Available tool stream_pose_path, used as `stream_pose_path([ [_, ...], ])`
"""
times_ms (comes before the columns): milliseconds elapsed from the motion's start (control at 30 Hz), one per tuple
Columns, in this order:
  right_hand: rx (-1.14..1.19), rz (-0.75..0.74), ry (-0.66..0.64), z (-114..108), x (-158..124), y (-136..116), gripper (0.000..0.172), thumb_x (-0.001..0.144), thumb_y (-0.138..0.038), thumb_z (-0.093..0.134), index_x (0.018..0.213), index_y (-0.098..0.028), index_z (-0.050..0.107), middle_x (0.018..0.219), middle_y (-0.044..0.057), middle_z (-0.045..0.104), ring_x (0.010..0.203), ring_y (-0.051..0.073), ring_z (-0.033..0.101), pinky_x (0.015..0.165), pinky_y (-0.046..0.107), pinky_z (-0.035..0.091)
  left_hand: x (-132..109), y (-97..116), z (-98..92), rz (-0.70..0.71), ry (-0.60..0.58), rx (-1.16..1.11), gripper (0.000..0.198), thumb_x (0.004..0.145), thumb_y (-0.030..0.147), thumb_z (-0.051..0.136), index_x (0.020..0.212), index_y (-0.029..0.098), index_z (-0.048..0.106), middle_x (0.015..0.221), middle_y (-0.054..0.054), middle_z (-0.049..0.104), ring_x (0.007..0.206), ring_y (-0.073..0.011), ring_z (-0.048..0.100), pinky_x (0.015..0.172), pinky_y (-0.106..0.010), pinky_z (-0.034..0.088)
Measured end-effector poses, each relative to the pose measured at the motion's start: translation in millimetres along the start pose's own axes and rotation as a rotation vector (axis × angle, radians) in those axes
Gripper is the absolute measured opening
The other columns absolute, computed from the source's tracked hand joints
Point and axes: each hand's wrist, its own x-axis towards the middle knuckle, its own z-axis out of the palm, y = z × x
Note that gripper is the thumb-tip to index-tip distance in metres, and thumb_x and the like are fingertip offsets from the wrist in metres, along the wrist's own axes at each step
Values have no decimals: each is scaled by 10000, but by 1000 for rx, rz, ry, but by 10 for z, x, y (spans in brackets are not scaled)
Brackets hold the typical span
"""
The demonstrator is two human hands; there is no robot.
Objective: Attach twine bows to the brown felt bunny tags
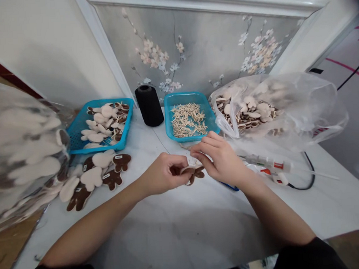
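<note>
My left hand is closed on a small brown and cream plush piece, whose rounded brown lobes stick out past the fingers. My right hand is at the same piece, thumb and fingertips pinched together over its upper side; what sits between them is too small to make out. Just beyond the hands stands a blue basket with many thin cream-coloured strips inside. Left of my left hand lies a loose pile of bunny-shaped plush pieces, some cream side up, others brown with a small white label.
A second blue basket holds more plush pieces. Between the baskets stands a black thread cone. Clear plastic bags of plush pieces flank the table, one at left, one at right. A glue gun with a black cord lies right.
</note>
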Motion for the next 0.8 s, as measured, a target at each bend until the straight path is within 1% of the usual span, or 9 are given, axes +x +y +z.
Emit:
stream_pose_path([
  [133,56,4,-52,-17,6,37,158,900,-169,424,812,-183,555,739,47,577,700,182,413,681,333,360,-87,33,-65,244,-84,265,144,753,118,536,693,193,644,614,-12,667,484,-97,554,470,-190,424],
  [200,96,-2,-66,-23,11,30,149,899,-171,428,813,-185,548,743,40,581,702,178,420,682,330,357,-121,36,-122,335,-69,347,157,761,127,550,771,220,676,671,-23,694,534,-117,602,524,-206,451],
  [300,151,-2,-73,-26,16,-3,143,899,-178,433,808,-188,543,739,33,579,696,171,427,679,325,350,-157,53,-171,431,50,430,147,738,146,602,784,250,695,728,-31,721,622,-151,662,543,-214,463],
  [400,177,-1,-52,-20,12,-50,160,895,-159,413,811,-184,546,740,36,574,684,168,426,670,323,343,-178,64,-138,471,246,365,129,735,137,606,720,239,684,668,-10,716,539,-129,644,515,-209,478],
  [500,155,18,-10,-10,2,-109,167,900,-166,410,820,-176,557,722,37,554,686,169,419,659,316,344,-175,13,-53,392,514,217,103,728,159,626,637,207,633,554,19,664,423,-97,574,433,-197,464],
  [567,125,29,24,-2,-4,-153,171,906,-177,413,811,-176,556,699,31,540,684,169,414,655,311,348,-155,-47,2,299,630,58,139,723,192,643,599,189,582,534,28,635,426,-101,575,390,-192,460],
  [600,108,27,43,2,-8,-173,174,908,-175,411,807,-176,553,696,30,540,681,169,413,656,310,350,-142,-75,24,253,653,-33,166,726,205,645,588,180,556,538,28,629,440,-107,587,382,-193,469],
  [667,62,8,77,9,-16,-206,177,906,-159,406,803,-173,550,704,36,553,671,168,408,656,313,352,-113,-108,52,166,646,-176,205,731,215,641,579,168,511,542,28,623,460,-120,606,387,-205,497],
  [800,-54,-30,76,22,-35,-237,188,907,-154,395,825,-163,564,722,56,572,660,172,398,655,326,351,-72,-88,61,26,554,-282,221,724,174,623,576,157,459,511,35,603,438,-122,607,388,-202,504],
])
